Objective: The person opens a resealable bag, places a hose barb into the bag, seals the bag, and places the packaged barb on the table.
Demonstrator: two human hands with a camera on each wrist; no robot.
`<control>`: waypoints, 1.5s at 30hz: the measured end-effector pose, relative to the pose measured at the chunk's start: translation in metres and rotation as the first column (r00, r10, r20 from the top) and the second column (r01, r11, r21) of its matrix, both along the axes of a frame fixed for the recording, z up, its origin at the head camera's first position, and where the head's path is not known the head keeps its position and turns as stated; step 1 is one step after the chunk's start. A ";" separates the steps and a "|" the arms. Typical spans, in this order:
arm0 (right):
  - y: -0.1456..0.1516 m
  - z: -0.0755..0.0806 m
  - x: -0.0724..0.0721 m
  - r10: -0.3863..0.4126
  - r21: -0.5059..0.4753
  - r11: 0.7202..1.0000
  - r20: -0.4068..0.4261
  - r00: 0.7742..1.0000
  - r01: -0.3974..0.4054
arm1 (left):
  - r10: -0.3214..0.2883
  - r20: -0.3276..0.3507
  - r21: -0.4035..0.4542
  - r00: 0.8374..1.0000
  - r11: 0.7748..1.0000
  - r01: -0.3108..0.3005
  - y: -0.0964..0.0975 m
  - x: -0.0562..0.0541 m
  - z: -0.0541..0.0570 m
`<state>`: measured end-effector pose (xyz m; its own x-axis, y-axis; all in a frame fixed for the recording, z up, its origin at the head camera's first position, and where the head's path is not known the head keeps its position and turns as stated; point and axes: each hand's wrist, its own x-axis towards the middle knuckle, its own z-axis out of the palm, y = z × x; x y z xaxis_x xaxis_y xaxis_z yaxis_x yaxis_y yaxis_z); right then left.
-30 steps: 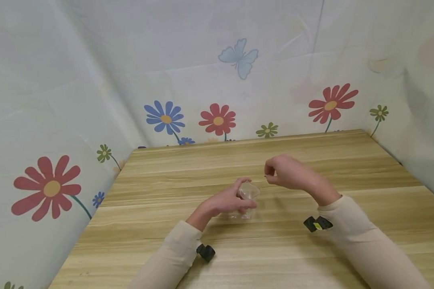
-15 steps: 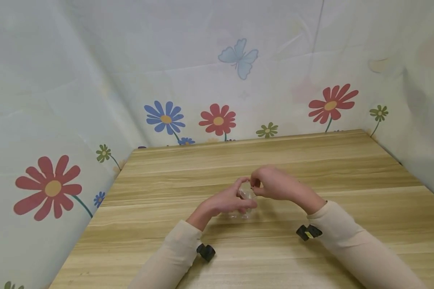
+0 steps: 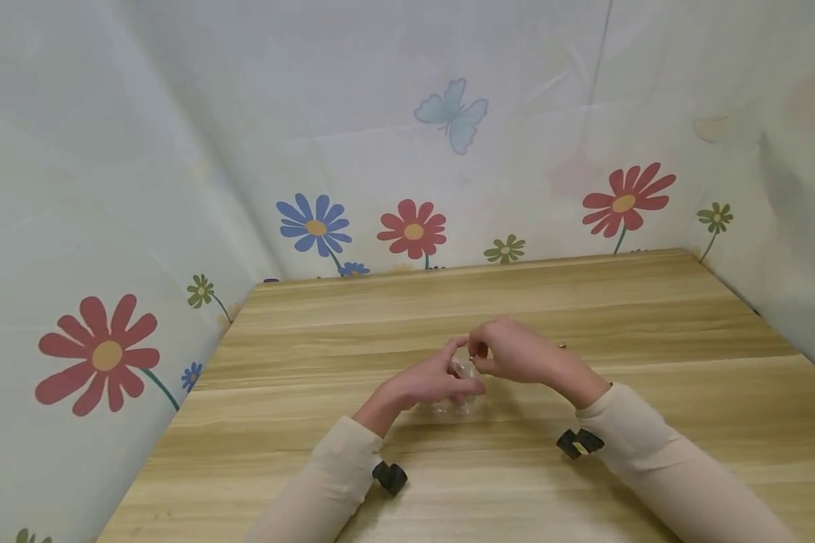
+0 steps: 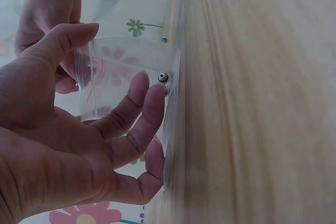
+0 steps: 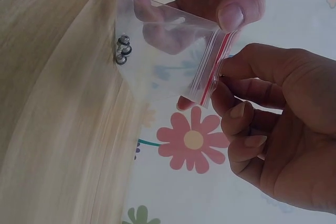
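A small clear zip bag (image 5: 163, 51) with a red line along its mouth stands on the table, held between the thumb and fingers of my left hand (image 3: 437, 379). At its bottom lie several small metal pieces (image 5: 123, 50) with dark rings; their exact kind is too small to tell. My right hand (image 3: 516, 353) is at the bag's mouth, thumb and index finger pinching another small metal piece (image 4: 76, 83), mostly hidden by the fingertips. In the left wrist view, the bag's zip edge (image 4: 90, 80) stands beside those fingertips.
One more tiny metal piece (image 3: 562, 345) lies on the wood-grain table (image 3: 353, 317), just beyond my right wrist. Behind the table hangs a white cloth (image 3: 353, 98) printed with flowers and a butterfly.
My right hand has moved left and slightly down to the bag's mouth, then stayed there. The tiny piece on the table now shows beyond my wrist. My left hand keeps its hold on the bag.
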<state>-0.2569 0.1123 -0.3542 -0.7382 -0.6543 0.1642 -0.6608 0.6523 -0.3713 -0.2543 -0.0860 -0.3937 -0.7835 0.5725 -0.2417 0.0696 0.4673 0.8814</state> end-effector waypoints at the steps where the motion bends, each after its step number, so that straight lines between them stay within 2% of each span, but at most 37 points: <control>1: 0.001 -0.001 0.001 0.001 -0.002 1.000 0.003 1.000 -0.001 | 0.001 0.000 -0.004 1.000 1.000 -0.001 0.001 0.000 -0.001; 7: 0.008 -0.003 0.005 -0.007 -0.011 1.000 0.008 1.000 0.008 | -0.028 -0.005 -0.003 1.000 1.000 0.028 0.007 0.000 -0.004; 12: 0.017 -0.001 0.004 -0.004 -0.028 1.000 0.009 1.000 0.005 | -0.033 0.013 0.003 0.999 0.999 0.033 0.009 0.000 -0.006; 20: 0.036 0.012 -0.001 -0.081 -0.038 0.996 -0.052 0.995 0.079 | -0.026 0.020 0.014 0.999 1.000 0.026 0.009 0.001 -0.006; 27: 0.053 0.011 -0.002 -0.116 0.006 0.993 0.002 0.993 0.116 | -0.020 0.018 0.010 1.000 1.000 0.019 0.009 0.003 -0.007; 35: 0.081 0.002 -0.019 -0.196 0.059 0.980 0.113 0.974 0.190 | -0.007 0.018 -0.001 1.000 1.000 0.007 0.004 0.002 -0.009; 45: 0.105 0.000 -0.042 -0.224 0.146 0.968 0.132 0.966 0.205 | -0.002 0.017 0.008 1.000 1.000 0.002 0.001 0.000 0.000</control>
